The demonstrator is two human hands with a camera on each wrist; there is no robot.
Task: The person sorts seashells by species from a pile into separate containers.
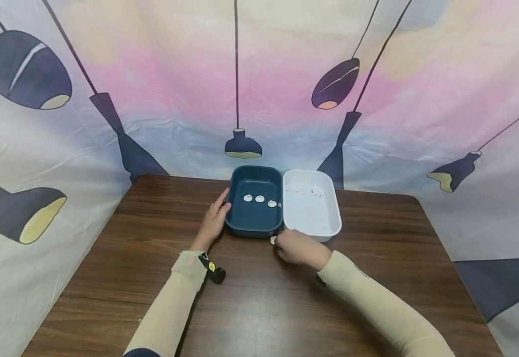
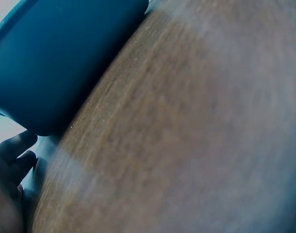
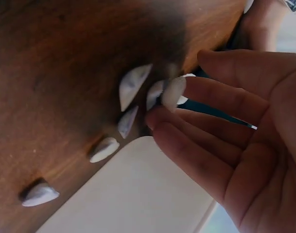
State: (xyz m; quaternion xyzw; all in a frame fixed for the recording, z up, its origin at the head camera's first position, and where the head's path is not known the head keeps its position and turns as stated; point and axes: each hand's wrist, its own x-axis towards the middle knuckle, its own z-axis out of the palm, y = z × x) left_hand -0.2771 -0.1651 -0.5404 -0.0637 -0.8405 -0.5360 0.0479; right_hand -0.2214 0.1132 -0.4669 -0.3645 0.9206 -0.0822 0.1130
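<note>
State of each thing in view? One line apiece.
Blue tray: upright, three shells inside
White tray: upright, dark marks inside
Loose shells: lying on the table
Left hand: fingers extended, beside blue tray
Right hand: holds one shell

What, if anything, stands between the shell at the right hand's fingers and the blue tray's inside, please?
Only the near wall of the blue tray: the shell is outside, so it likely needs lifting over.

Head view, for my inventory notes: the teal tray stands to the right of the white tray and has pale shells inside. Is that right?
Not quite: the head view shows the teal tray to the left of the white tray. It does have pale shells inside.
</note>
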